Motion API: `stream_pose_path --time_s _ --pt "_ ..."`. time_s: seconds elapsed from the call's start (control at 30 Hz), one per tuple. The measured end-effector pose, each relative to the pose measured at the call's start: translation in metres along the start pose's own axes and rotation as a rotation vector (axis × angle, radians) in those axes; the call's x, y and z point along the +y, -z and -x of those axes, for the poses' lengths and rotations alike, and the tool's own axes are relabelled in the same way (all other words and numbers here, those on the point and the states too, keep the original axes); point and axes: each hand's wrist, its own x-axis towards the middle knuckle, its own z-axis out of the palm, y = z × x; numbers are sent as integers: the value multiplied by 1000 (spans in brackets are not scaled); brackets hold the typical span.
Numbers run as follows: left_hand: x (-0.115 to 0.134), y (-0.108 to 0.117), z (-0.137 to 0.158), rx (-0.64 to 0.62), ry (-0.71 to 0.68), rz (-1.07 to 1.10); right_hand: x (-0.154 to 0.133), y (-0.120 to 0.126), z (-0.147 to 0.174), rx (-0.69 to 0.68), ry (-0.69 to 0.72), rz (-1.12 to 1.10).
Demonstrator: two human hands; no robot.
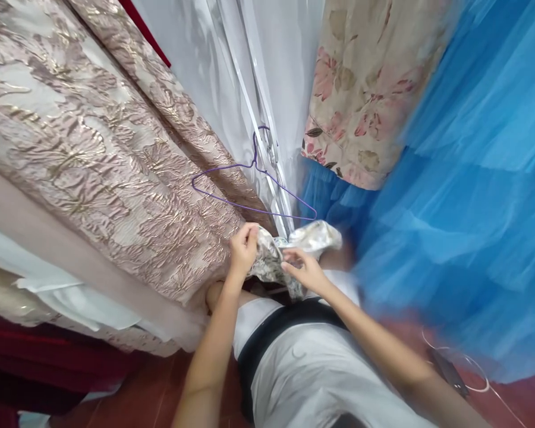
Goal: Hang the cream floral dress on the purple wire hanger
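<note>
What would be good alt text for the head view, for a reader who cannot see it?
A person's left hand pinches a pale, patterned cloth; the right hand is at it, its grip unclear. Beyond is a thin purple hanger, between pinkish-gold floral fabric on the left and sheer blue fabric on the right.

The blue cloth (463,214) is blurry, and the right edge cuts it off. The small patterned cloth (267,261) is blurry too, so its shape is hard to tell. The top edge cuts off the flowery cloth (365,101).
</note>
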Motion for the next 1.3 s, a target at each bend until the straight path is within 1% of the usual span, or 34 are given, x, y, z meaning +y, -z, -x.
stream_pose_path --time_s 0.07,0.1,0.13,0.17,0.2,0.27,0.3,0.37,0.4,0.47,0.53,0.57,0.63,0.67,0.7,0.77,0.83,0.87,0.93,1.0,1.07,1.13,1.2,1.27,1.3 --pt "31 -10 -1 -61 -113 -32 -18 8 -5 21 156 39" --pt "43 -15 -1 -86 -145 -31 -27 12 -7 2 194 64" --pt "53 -20 -2 -112 -146 -5 -36 16 -9 -35 197 91" --pt "59 -24 -2 -146 -111 56 -43 20 -11 -85 174 119" --pt "62 -28 -1 -188 -45 152 -50 25 -11 -138 135 143" --pt "60 -30 0 -297 157 419 -59 35 -8 -212 61 164" --pt "57 -30 2 -354 266 562 -62 42 -5 -231 46 161" --pt "50 -28 9 -466 428 795 -66 55 2 -239 54 133" --pt "47 -28 14 -518 469 871 -68 61 5 -219 66 108" --pt "43 -29 28 -611 482 956 -71 73 9 -128 90 41" --pt "42 -37 45 -722 458 955 -75 83 10 22 109 -28" --pt "41 -42 55 -800 447 907 -78 88 9 101 122 -45" --pt "37 -54 71 -962 410 703 -81 96 6 217 164 -29" --pt "33 -59 78 -1015 379 564 -82 101 4 255 186 -5" --pt "28 -62 82 -1039 339 420 -82 107 1 284 206 23" --pt "16 -62 84 -1022 265 162 -78 122 -5 351 236 78" --pt "0 -52 78 -972 246 20 -71 140 -16 459 259 107" --pt "-8 -43 72 -931 256 12 -67 149 -23 511 274 113" --pt "-22 -22 57 -797 280 76 -58 162 -44 572 303 120" --pt "-31 3 41 -626 291 95 -52 166 -71 553 316 114" --pt "-33 28 25 -495 275 18 -51 160 -101 478 295 65" --pt "-31 52 11 -427 234 -56 -54 149 -128 345 237 -12" --pt "-29 71 0 -407 194 -109 -61 139 -148 157 135 -90" --pt "-33 86 -8 -408 162 -197 -69 133 -159 -46 8 -150" --pt "-37 91 -11 -398 151 -256 -72 132 -161 -118 -42 -176"
